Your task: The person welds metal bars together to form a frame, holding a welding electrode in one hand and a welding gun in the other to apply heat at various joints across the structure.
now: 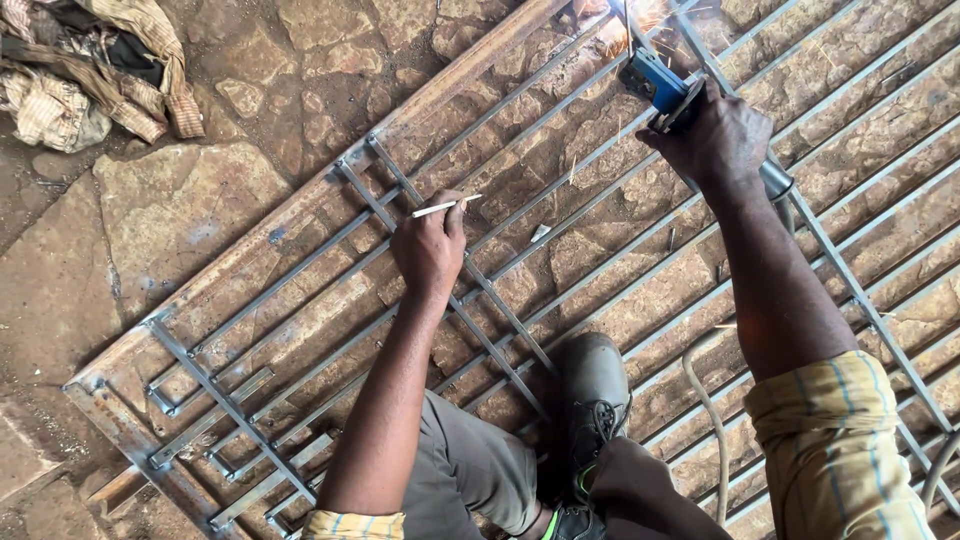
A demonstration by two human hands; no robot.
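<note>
Crumpled tan and striped cloth (95, 70) lies in the upper left corner on the rough brown stone floor (180, 210). Beside it, a long grey metal grille of thin parallel bars (330, 330) lies flat and runs diagonally across the floor. The left hand (430, 245) rests on a crossbar near the grille's middle, fingers curled around a thin white stick (445, 207). Below, a dark worn shoe (592, 400) stands on the bars. At the upper right, the right hand (722, 135) is clenched around a blue angle grinder (660, 85), whose disc meets a bar and throws sparks (640, 15). A pale hose (705, 410) trails near the right forearm.
</note>
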